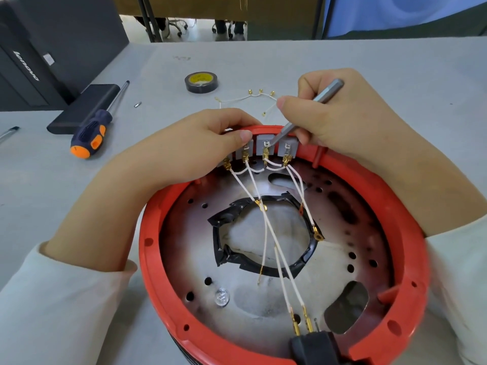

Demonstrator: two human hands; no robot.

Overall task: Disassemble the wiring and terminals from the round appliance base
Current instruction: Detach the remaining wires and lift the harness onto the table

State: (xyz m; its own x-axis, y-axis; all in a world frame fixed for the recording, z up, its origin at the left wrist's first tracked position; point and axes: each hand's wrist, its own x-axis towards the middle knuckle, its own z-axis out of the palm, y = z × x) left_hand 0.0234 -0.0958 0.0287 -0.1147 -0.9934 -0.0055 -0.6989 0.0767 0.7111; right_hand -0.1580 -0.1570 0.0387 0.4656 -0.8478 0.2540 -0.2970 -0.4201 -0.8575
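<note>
Red base (168, 248) rim under left hand (184, 148) fingers, gripping; right hand (340, 122) pinches metal bit (313, 106) — tip on terminal (266, 144).

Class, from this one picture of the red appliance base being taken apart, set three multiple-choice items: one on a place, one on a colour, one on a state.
1. Where does the roll of tape lie?
A. inside the base
B. on the table beyond the hands
C. on the black box

2. What colour is the rim of the round base?
A. red
B. blue
C. white

3. What is the right hand doing?
A. resting open on the table
B. holding the orange-handled screwdriver
C. gripping a slim metal tool

Answers: 1 B, it sits on the grey table past the base. 2 A, the ring is red. 3 C, its fingers curl round the metal tool, whose tip meets a terminal block.
</note>
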